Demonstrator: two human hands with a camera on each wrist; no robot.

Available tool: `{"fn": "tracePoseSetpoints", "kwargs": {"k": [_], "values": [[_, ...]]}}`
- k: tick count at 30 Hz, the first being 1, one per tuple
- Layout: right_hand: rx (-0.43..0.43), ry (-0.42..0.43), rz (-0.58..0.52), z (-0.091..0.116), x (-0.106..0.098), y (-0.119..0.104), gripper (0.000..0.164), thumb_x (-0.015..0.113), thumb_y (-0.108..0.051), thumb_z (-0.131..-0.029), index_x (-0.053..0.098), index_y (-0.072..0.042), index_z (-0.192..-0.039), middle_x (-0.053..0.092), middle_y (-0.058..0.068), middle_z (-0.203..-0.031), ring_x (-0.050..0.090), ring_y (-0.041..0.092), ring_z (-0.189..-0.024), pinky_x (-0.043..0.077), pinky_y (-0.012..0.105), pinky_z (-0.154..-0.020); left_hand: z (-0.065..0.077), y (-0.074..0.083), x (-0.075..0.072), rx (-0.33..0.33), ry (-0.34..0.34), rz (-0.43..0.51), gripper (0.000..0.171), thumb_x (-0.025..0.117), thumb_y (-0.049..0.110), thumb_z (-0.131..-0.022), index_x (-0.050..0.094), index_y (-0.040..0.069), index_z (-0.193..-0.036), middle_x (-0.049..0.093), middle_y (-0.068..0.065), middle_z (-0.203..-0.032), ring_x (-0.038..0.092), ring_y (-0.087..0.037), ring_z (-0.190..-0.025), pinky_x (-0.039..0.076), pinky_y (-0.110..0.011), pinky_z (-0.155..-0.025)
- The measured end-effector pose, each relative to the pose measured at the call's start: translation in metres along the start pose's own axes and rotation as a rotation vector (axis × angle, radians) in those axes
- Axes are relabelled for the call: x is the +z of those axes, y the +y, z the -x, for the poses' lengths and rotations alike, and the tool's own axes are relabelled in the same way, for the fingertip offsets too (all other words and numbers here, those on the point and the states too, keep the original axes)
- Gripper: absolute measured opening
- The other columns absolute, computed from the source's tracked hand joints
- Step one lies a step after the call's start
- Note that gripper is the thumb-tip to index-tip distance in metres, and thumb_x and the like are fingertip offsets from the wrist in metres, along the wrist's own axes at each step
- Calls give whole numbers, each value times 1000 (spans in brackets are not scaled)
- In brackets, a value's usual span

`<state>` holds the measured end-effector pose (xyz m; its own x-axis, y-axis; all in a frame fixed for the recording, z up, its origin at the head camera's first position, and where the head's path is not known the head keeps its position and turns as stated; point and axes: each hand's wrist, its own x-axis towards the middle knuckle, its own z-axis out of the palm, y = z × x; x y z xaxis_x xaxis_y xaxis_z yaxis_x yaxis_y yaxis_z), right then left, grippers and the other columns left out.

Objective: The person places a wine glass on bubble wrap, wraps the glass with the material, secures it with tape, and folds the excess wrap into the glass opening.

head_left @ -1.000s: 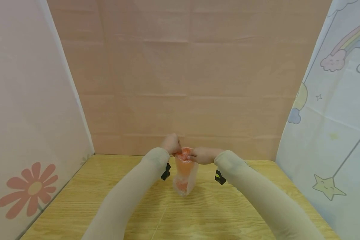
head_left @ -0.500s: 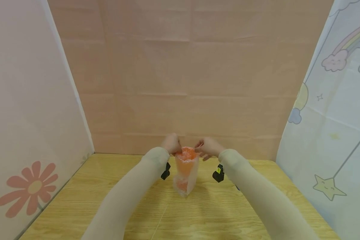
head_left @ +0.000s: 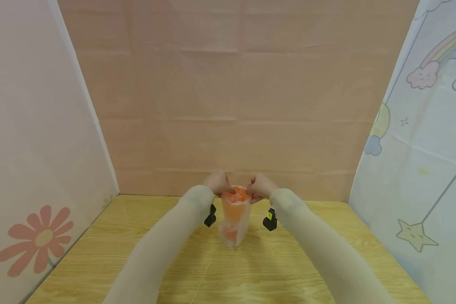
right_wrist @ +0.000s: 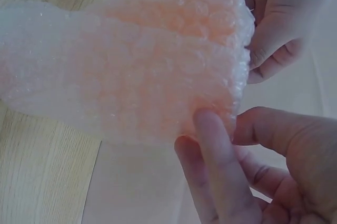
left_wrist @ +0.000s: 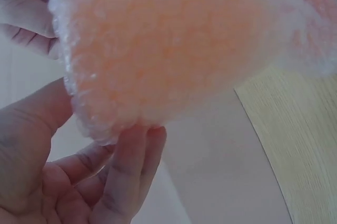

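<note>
An orange thing that narrows at the waist, like a cup or vase, stands upright on the table under a layer of bubble wrap (head_left: 234,217). My left hand (head_left: 217,183) pinches the wrap's top rim on the left, thumb inside and fingers outside. At the right side of that rim, my right hand (head_left: 264,187) also pinches the edge between thumb and fingers. Up close in the left wrist view, the bubble wrap (left_wrist: 168,45) lies over the orange body. The right wrist view shows an overlapping flap of the bubble wrap (right_wrist: 131,77). What is inside the opening is hidden.
The wood-grain table (head_left: 137,249) meets a tan cloth backdrop (head_left: 228,105) just behind the wrapped thing. White printed cloth walls stand left (head_left: 42,126) and right (head_left: 422,160). A black wrist camera (head_left: 210,216) hangs below each sleeve.
My right hand first let go of the wrap's rim and drew back right, then came in again and took hold of it. My left hand has stayed at the left rim.
</note>
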<state>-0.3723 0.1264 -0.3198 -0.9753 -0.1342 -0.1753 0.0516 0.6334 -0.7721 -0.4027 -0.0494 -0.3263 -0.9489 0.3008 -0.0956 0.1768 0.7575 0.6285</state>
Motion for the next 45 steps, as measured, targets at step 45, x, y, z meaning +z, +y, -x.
{"fn": "tracePoseSetpoints", "kwargs": {"k": [45], "values": [[1,-69,19,2,-2,-1,16,61,-3,-89,58,3,-103,62,12,-85,62,17,-63,58,31,-62,27,10,-4,-52,-57,-94,43,70,9,-82,44,15,-49,42,2,-47,45,-13,-44,42,-23,-44]]}}
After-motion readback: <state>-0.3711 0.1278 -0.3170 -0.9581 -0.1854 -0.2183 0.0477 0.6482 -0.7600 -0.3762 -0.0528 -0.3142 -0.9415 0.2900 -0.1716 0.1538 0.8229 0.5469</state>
